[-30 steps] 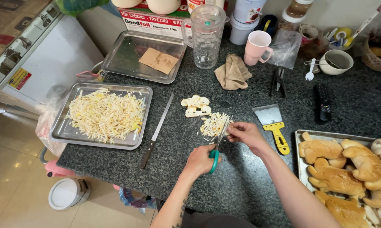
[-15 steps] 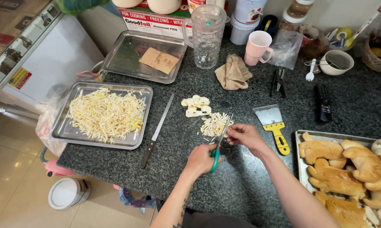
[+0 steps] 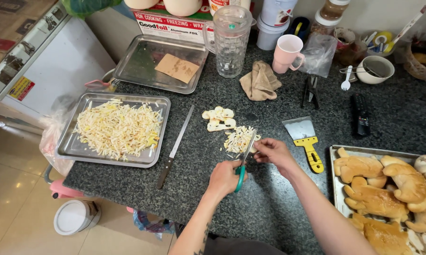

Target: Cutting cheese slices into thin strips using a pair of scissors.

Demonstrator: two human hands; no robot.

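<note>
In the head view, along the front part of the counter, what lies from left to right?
Tray of shredded food → long knife → left hand on green-handled scissors → right hand → yellow-handled scraper → tray of browned bread pieces.

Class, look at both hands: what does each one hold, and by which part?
Left hand holds green-handled scissors by the handle loops. Right hand pinches a small pale piece at the blades; its held part cannot be told.

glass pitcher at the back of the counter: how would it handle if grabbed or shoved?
The pitcher looks like clear glass, so probably heavy for its size and breakable. It seems empty and stands tall on a narrow base, so a high push might tip it rather than slide it. Its side handle likely gives the safest grip; the wall may be slippery.
</note>
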